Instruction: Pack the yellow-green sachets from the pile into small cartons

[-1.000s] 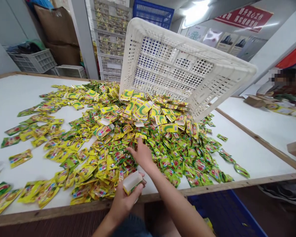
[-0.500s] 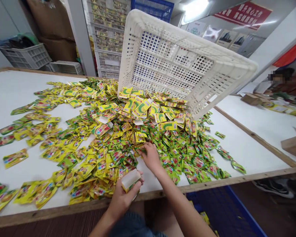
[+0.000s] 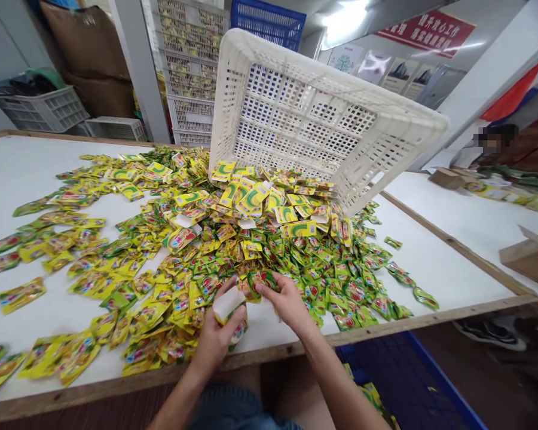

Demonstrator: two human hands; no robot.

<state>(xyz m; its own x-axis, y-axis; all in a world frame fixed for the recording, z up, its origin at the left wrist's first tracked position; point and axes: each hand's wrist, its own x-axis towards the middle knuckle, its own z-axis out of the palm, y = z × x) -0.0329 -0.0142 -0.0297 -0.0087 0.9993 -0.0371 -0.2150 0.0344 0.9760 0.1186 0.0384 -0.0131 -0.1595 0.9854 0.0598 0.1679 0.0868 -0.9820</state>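
My left hand (image 3: 217,334) is closed round a small yellow and green carton (image 3: 238,327), its white flap standing up. Between the thumb and fingers of my right hand (image 3: 289,303) is a green candy packet (image 3: 260,279), just right of the carton and apart from it. Yellow packets (image 3: 161,310) lie heaped to the left of my hands, and green packets (image 3: 349,292) to the right. Behind the heap, a pile of yellow and green cartons (image 3: 253,197) spills from a tilted white plastic crate (image 3: 332,71).
A wooden rim (image 3: 385,327) runs along the front edge of the white table (image 3: 273,331). Below it on the right sits a blue crate (image 3: 412,382) with packets inside. Stacked crates (image 3: 192,77) stand behind the table. At far right are a cardboard box (image 3: 529,257) and another person (image 3: 495,143).
My right hand has drawn back from the heap towards the carton and now holds a green packet. The carton in my left hand has moved slightly up and left. The view has shifted a little.
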